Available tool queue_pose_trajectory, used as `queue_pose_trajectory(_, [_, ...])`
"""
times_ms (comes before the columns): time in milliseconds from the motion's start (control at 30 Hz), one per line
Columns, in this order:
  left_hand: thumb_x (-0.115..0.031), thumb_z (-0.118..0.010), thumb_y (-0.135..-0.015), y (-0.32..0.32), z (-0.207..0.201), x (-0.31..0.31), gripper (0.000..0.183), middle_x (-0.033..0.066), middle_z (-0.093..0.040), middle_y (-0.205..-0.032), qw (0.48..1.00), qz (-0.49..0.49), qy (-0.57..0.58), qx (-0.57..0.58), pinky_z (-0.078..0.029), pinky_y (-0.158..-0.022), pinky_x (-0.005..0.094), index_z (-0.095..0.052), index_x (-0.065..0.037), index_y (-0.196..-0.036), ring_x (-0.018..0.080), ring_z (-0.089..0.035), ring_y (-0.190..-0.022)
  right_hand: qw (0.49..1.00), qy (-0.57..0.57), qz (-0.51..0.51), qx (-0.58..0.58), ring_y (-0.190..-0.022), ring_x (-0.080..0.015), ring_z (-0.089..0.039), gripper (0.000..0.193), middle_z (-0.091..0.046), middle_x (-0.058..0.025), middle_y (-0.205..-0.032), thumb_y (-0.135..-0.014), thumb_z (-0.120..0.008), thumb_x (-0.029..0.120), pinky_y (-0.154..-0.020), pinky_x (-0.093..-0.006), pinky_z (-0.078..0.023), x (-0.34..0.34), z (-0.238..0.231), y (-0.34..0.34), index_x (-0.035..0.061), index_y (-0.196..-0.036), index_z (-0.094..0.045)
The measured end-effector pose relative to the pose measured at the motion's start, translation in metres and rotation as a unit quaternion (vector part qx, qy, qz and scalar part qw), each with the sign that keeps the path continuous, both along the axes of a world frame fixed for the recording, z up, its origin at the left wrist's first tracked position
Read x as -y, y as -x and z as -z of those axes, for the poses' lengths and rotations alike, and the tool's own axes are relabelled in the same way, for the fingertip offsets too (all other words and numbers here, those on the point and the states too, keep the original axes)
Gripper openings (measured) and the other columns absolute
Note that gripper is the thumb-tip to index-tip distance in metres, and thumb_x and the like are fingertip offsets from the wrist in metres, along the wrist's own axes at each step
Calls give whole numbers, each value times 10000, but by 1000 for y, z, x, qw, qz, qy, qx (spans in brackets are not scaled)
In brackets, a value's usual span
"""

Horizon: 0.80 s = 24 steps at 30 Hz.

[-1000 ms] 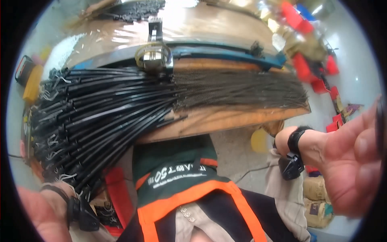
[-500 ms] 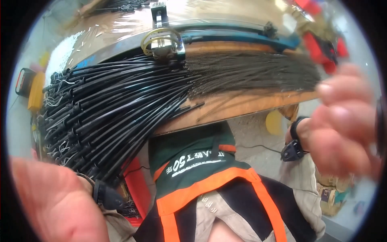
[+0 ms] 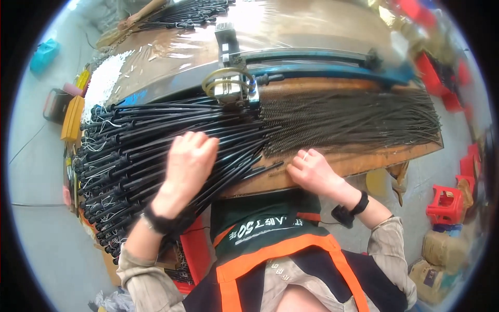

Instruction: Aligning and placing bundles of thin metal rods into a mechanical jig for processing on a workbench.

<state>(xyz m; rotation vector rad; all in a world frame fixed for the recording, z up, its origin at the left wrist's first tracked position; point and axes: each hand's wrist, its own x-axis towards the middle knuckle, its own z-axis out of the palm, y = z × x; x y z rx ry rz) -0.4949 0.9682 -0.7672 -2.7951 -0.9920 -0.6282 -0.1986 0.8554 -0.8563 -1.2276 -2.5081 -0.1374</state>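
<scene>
Long black tubes (image 3: 150, 143) lie fanned out on the left of the bench, with white ties at their far left ends. From their right ends a sheaf of thin dark coiled springs (image 3: 348, 119) spreads to the right. My left hand (image 3: 192, 158) is over the middle of the tubes, its fingers curled closed; whether a tube is in them is hidden. Beside the lower edge of the springs, my right hand (image 3: 314, 171) is closed in a pinch, and what it holds is too small to make out. One tube's end (image 3: 278, 165) points toward it.
A metal fixture (image 3: 231, 91) with a looped yellowish hose stands behind the tubes, beside a blue bar (image 3: 332, 70). White small pieces (image 3: 106, 78) lie heaped at the far left. A red stool (image 3: 446, 204) and cardboard boxes (image 3: 442, 249) are on the floor at right.
Both hands have come from close in front of the camera at the left and right sides down to the bench. Their fingers are now closed over the tubes and beside the springs.
</scene>
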Motion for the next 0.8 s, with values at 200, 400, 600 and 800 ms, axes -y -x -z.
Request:
queue_pose_trajectory(200, [-184, -730, -779, -38, 23, -18, 127, 27, -566, -876, 993, -23, 22, -111, -417, -792, 348, -639, -134, -853, 212, -547, -882, 985, 31, 54, -160, -737, -254, -569, 207, -562, -53, -759, -677, -664, 47, -644, -357, -471, -18, -6, -9, 58, -881, -634])
queue_pose_trajectory(400, [-201, -730, -775, -47, 26, -20, 150, 28, -547, -883, 996, 9, 11, -90, -410, -792, 347, -624, -133, -856, 217, -536, -875, 925, 85, 121, -351, -752, -295, -594, 290, -583, -88, -772, -742, -665, 21, -667, -391, -508, -42, -6, -4, 44, -1031, -649])
queue_pose_trajectory(600, [-133, -652, -827, -43, 23, -19, 97, 42, -552, -898, 981, 23, -18, -191, -415, -801, 352, -609, -96, -905, 224, -542, -873, 932, 106, 131, -322, -741, -264, -625, 219, -614, -104, -814, -872, -663, 100, -641, -371, -514, -57, -8, 1, 74, -1090, -661])
queue_pose_trajectory(800, [-72, -597, -830, -27, 30, -23, 155, 62, -559, -877, 994, 28, 16, -101, -447, -739, 342, -593, -68, -985, 229, -563, -850, 835, 264, 269, -402, -779, -168, -643, 208, -652, -67, -861, -922, -639, 117, -656, -315, -505, -64, -19, 15, 67, -1118, -688])
